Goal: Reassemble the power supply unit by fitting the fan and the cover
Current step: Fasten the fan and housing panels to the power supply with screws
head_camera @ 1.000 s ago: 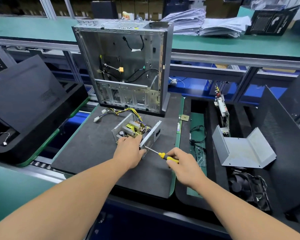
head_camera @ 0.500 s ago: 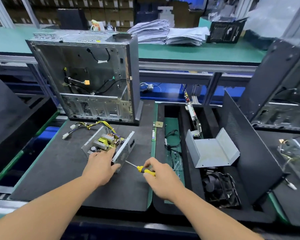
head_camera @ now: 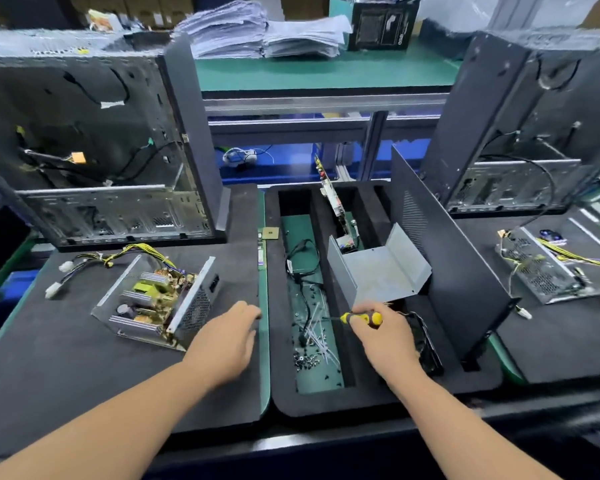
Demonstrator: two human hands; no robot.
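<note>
Head view: a worker's right hand (head_camera: 383,336) grips a yellow-handled screwdriver (head_camera: 361,318) over the foam tray (head_camera: 378,400), while the left hand (head_camera: 227,336) hovers loose-fingered and empty. The open power supply unit (head_camera: 156,301) lies at nine o'clock of the left hand; the cover (head_camera: 381,268) stands at twelve of the right; the fan (head_camera: 426,344), at three, is half-hidden. Best practice, judged here: park the screwdriver, lift the fan two-handed, mind its lead.

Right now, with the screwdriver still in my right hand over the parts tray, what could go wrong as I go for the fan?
1. The right hand already grips the screwdriver, so grasping the fan may be clumsy.
2. Its tip points toward loose screws and could scatter them.
3. The open power supply unit has a bare board; the left hand may brush it.
</note>
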